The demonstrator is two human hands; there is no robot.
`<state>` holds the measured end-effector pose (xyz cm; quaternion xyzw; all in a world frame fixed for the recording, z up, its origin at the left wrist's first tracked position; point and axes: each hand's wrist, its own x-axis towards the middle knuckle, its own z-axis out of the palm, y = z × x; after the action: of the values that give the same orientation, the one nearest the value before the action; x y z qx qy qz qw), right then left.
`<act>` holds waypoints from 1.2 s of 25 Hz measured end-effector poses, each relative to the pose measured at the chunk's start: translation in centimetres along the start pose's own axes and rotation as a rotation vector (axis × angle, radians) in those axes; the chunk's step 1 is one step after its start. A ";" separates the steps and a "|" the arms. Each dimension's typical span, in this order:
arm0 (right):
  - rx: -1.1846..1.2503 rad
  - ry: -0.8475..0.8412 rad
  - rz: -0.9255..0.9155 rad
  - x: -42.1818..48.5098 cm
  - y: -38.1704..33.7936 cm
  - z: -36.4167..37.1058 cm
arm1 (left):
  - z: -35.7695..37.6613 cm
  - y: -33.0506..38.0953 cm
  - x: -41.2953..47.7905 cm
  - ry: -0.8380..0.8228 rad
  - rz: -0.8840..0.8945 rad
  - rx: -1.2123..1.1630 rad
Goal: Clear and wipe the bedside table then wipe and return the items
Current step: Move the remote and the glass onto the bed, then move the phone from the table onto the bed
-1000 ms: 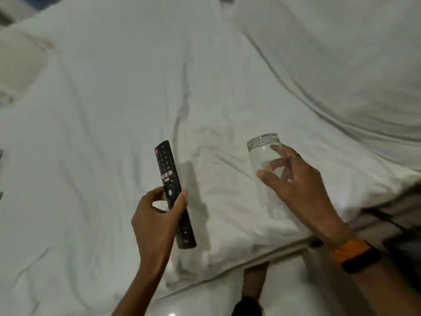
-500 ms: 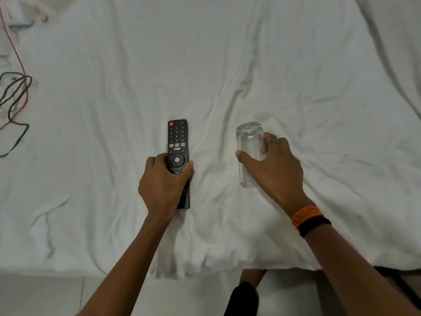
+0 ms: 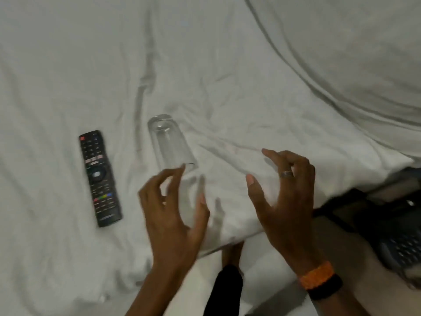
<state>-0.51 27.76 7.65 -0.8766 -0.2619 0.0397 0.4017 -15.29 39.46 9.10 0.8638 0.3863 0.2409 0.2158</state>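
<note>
A black remote control (image 3: 99, 177) lies flat on the white bed sheet (image 3: 205, 65), at the left. A clear drinking glass (image 3: 169, 143) lies on its side on the sheet just right of the remote. My left hand (image 3: 175, 215) hovers below the glass with fingers spread and holds nothing. My right hand (image 3: 282, 197), with a ring and an orange wristband, is further right over the sheet's edge, also open and empty.
A dark bag or case (image 3: 391, 226) sits on the floor at the lower right beside the bed. A raised fold of bedding (image 3: 341, 53) fills the upper right. My leg and foot (image 3: 227, 281) show below the bed's edge.
Both hands have let go: the remote and the glass now lie free on the sheet, and the hands have pulled back toward me. The view has shifted right.
</note>
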 end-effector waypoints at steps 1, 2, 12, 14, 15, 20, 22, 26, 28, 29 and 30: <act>-0.019 0.046 0.021 -1.3 2.2 -1.7 | 1.8 2.5 -0.9 -0.075 0.090 -0.095; -0.035 0.095 0.051 -2.4 4.3 -3.1 | 3.6 4.8 -1.5 -0.150 0.173 -0.183; -0.145 0.561 0.745 -13.7 24.6 -12.7 | 23.7 20.0 -7.4 -0.998 0.580 -0.360; 0.040 0.607 0.905 -14.6 27.3 -13.1 | 28.0 21.4 -8.3 -1.071 0.555 -0.333; 0.106 0.604 0.936 -14.5 28.5 -13.0 | 29.9 22.0 -8.4 -1.103 0.519 -0.311; 0.275 0.553 0.907 -12.3 33.2 -11.8 | 36.5 24.0 -8.2 -1.350 0.458 -0.376; 0.344 0.574 0.923 -11.7 33.7 -11.3 | 37.1 24.2 -8.1 -1.368 0.420 -0.415; 0.421 0.625 0.892 -11.6 30.7 -12.2 | 33.7 23.8 -8.4 -1.271 0.322 -0.542; 0.475 0.635 0.851 -12.5 27.3 -13.6 | 29.4 23.2 -8.9 -1.189 0.193 -0.677; 0.468 0.620 0.814 -12.9 25.2 -14.5 | 26.7 22.8 -9.0 -1.134 0.114 -0.755; 0.450 0.601 0.780 -13.6 22.9 -15.6 | 23.7 22.4 -9.3 -1.082 0.048 -0.824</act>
<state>1.99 -1.93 -0.38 -0.7740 0.2243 -0.0115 0.5920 5.72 14.21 0.52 0.7181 0.0815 -0.0928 0.6849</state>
